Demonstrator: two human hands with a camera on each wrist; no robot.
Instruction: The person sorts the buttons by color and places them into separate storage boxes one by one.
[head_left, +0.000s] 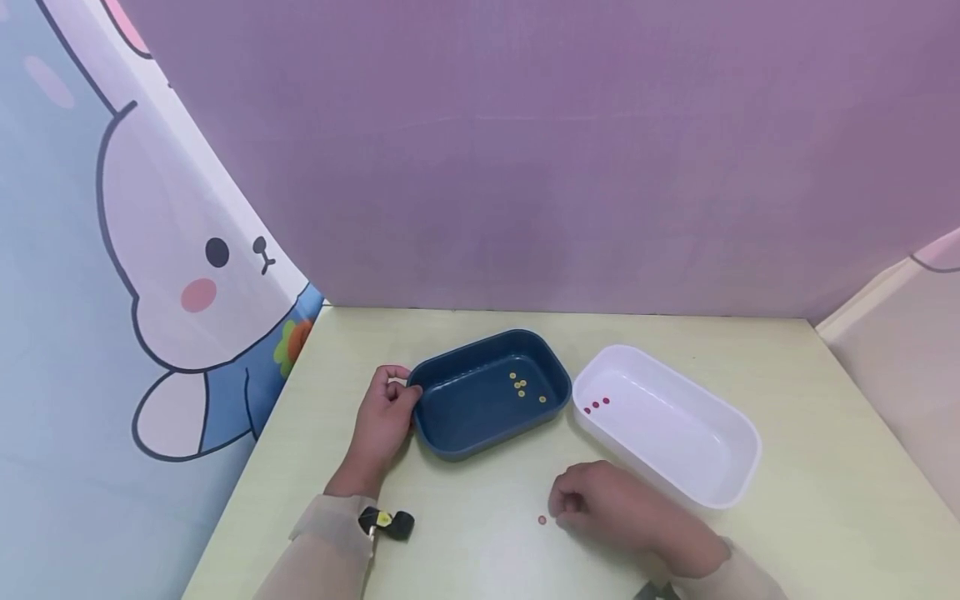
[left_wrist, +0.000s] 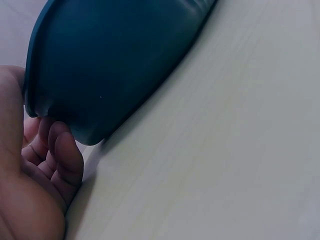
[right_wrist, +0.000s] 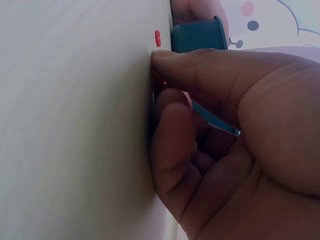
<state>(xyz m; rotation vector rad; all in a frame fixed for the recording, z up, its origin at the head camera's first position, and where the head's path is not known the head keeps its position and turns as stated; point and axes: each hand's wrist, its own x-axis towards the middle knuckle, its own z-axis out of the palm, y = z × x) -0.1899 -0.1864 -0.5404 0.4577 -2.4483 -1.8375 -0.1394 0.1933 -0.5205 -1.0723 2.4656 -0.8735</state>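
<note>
My left hand (head_left: 386, 417) grips the left end of a dark blue tray (head_left: 472, 446), thumb over the rim and fingers beneath it. Several small yellow buttons (head_left: 521, 393) lie in that tray's right part. Beside it stands a white tray (head_left: 720, 496) with 3 red buttons (head_left: 596, 405) at its left end. Low over the table, my right hand (head_left: 607, 504) has its thumb and index finger brought together, and in the right wrist view a bit of red (right_wrist: 163, 81) shows between them. Just left of those fingertips, one red button (head_left: 542, 520) lies on the table.
The pale wooden table (head_left: 450, 533) ends at a purple wall (head_left: 525, 167) behind the trays. On the left hangs a blue panel with a cartoon rabbit (head_left: 195, 250). The trays nearly meet at their facing ends. Dark straps (head_left: 386, 522) circle the wrists.
</note>
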